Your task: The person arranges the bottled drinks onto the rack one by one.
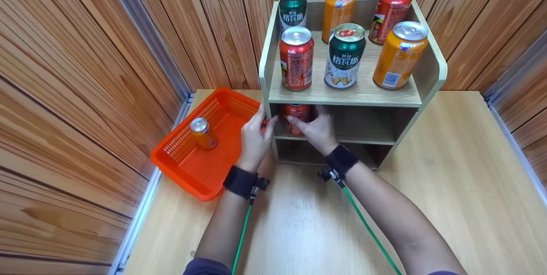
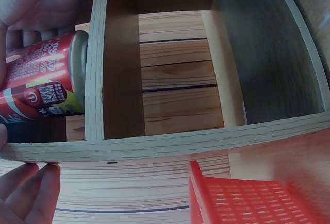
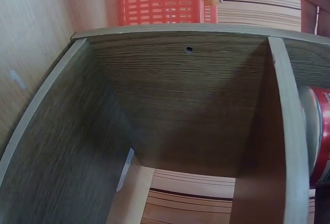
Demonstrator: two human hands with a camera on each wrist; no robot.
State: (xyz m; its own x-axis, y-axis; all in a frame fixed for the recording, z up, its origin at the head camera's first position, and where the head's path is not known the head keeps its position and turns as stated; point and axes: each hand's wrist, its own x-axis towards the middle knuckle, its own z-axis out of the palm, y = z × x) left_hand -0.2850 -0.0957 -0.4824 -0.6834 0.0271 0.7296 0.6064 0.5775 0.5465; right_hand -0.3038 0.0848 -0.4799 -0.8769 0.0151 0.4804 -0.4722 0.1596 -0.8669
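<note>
Red can [image 1: 295, 118] on shelf's [image 1: 342, 95] middle level | right hand [image 1: 314, 132] fingers wrapped around it | left hand [image 1: 253, 138] fingers relaxed beside

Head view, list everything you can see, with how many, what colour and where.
Shelf: one, pale wood, on the table against the wall.
Red cans: three; two on the top tier, one in the middle tier between the hands.
Green cans: two, top tier.
Orange cans: three; two on the top tier, one in the basket.
Basket: one, orange, left of the shelf.
Table: one, light wood.
Left hand: at the shelf's left edge.
Right hand: on the middle-tier red can.
</note>
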